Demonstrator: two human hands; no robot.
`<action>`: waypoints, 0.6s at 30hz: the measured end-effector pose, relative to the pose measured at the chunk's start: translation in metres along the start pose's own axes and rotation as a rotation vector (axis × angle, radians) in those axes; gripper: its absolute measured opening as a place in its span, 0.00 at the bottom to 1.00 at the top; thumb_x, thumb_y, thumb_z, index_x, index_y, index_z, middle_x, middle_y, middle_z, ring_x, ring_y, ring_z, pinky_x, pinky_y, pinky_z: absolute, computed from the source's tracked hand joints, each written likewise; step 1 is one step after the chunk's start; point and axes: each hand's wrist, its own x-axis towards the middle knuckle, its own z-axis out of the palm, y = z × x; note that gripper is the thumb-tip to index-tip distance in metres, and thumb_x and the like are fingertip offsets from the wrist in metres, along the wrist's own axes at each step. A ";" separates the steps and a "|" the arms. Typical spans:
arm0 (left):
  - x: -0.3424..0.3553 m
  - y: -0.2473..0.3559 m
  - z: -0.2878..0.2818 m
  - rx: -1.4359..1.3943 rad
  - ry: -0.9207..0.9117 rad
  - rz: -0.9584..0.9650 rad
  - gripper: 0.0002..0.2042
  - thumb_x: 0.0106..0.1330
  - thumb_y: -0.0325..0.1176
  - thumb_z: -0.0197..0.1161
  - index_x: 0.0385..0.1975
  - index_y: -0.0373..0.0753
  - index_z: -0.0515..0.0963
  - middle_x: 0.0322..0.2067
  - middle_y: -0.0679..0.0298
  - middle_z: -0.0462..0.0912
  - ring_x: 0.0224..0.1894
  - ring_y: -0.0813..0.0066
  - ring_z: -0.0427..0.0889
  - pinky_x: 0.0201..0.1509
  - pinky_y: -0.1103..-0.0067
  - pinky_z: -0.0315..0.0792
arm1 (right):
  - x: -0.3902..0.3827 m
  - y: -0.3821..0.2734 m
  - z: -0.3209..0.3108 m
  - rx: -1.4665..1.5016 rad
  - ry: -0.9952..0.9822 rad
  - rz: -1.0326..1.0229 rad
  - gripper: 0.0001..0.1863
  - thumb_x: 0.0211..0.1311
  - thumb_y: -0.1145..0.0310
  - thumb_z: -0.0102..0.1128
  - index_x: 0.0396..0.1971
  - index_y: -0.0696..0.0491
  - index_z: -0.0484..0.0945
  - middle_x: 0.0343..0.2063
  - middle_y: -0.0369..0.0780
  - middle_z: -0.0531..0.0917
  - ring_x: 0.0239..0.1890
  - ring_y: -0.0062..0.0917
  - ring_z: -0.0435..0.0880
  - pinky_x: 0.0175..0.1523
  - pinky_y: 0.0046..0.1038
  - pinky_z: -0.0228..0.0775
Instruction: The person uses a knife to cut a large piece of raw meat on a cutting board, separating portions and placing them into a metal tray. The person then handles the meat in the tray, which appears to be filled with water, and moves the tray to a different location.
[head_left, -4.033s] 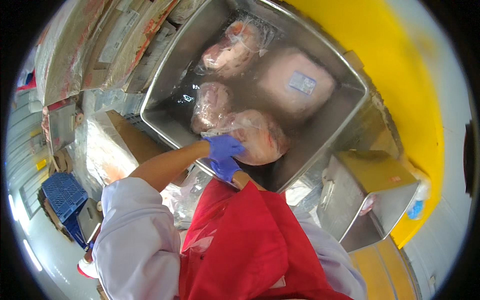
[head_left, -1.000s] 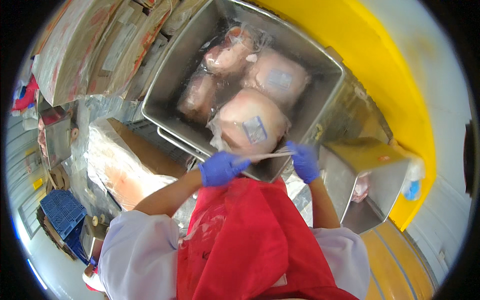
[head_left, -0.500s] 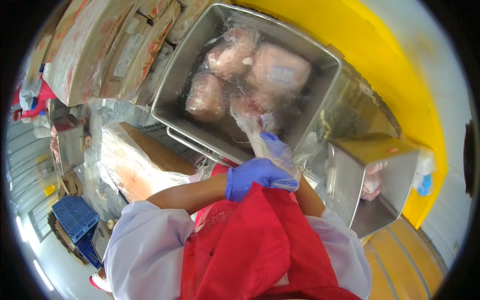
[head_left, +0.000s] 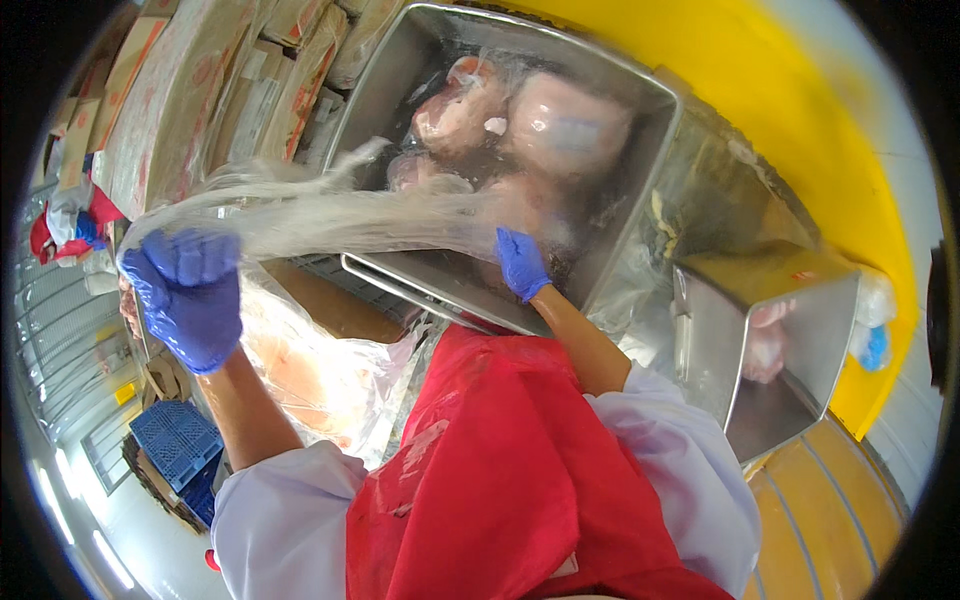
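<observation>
My left hand (head_left: pixel 190 298), in a blue glove, is closed in a fist around one end of a clear plastic film (head_left: pixel 330 225). The film stretches across the near left rim of a deep metal tub (head_left: pixel 640 190) toward the wrapped meat. Over the tub's near side, my right hand (head_left: pixel 522 266), also blue-gloved, is closed at the film's other end; its fingertips are partly hidden. Inside the tub lie a pale piece of meat (head_left: pixel 570 115) with a blurred label, a redder piece (head_left: pixel 460 110) and others partly covered by the film.
Worn cardboard boxes (head_left: pixel 185 110) are stacked at the left. A plastic-covered slab (head_left: pixel 300 360) lies below the tub's left side. At the right, a smaller metal bin (head_left: pixel 790 350) holds meat, beside a yellow wall (head_left: pixel 800 120). Another person's red clothing (head_left: pixel 104 206) shows far left.
My hands were together at the tub's near edge, gripping bunched film. The left has swung far left, drawing the film out long; the right has moved slightly left and up.
</observation>
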 end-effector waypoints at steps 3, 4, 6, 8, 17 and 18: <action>0.019 -0.022 -0.057 0.486 0.299 0.167 0.17 0.76 0.47 0.45 0.28 0.44 0.70 0.26 0.70 0.69 0.30 0.76 0.67 0.42 0.74 0.65 | 0.014 -0.072 -0.032 0.352 0.021 0.076 0.16 0.73 0.63 0.44 0.26 0.52 0.75 0.18 0.35 0.74 0.22 0.18 0.72 0.30 0.23 0.66; 0.019 -0.036 -0.079 0.735 0.526 0.238 0.17 0.77 0.47 0.45 0.31 0.43 0.73 0.29 0.69 0.73 0.34 0.76 0.71 0.46 0.73 0.68 | 0.026 -0.098 -0.059 0.665 -0.032 0.058 0.15 0.74 0.63 0.43 0.26 0.49 0.74 0.19 0.33 0.73 0.21 0.18 0.71 0.28 0.22 0.65; 0.015 -0.088 -0.123 0.924 0.240 0.048 0.18 0.77 0.44 0.44 0.49 0.34 0.73 0.42 0.63 0.77 0.47 0.70 0.74 0.60 0.73 0.65 | 0.044 -0.176 -0.109 0.658 0.144 0.051 0.16 0.75 0.62 0.41 0.23 0.44 0.70 0.17 0.31 0.69 0.19 0.19 0.68 0.24 0.21 0.61; 0.006 -0.182 -0.175 1.454 -0.200 0.260 0.19 0.78 0.40 0.44 0.57 0.30 0.68 0.50 0.58 0.72 0.52 0.66 0.71 0.64 0.70 0.62 | 0.054 -0.246 -0.161 0.967 -0.106 0.044 0.20 0.75 0.55 0.41 0.19 0.43 0.64 0.15 0.29 0.62 0.16 0.18 0.61 0.21 0.20 0.54; -0.060 -0.488 -0.016 1.170 -0.383 -0.551 0.53 0.48 0.57 0.73 0.67 0.31 0.54 0.65 0.41 0.61 0.68 0.47 0.61 0.70 0.65 0.60 | 0.027 -0.331 -0.201 0.889 -0.102 -0.023 0.23 0.76 0.52 0.38 0.17 0.43 0.58 0.14 0.29 0.53 0.16 0.18 0.50 0.21 0.24 0.46; -0.061 -0.504 -0.005 1.200 -0.374 -0.569 0.51 0.49 0.57 0.73 0.66 0.31 0.56 0.64 0.40 0.63 0.66 0.46 0.64 0.68 0.64 0.62 | 0.019 -0.336 -0.202 0.875 -0.070 -0.021 0.23 0.76 0.52 0.38 0.18 0.43 0.58 0.14 0.29 0.53 0.16 0.18 0.50 0.21 0.23 0.46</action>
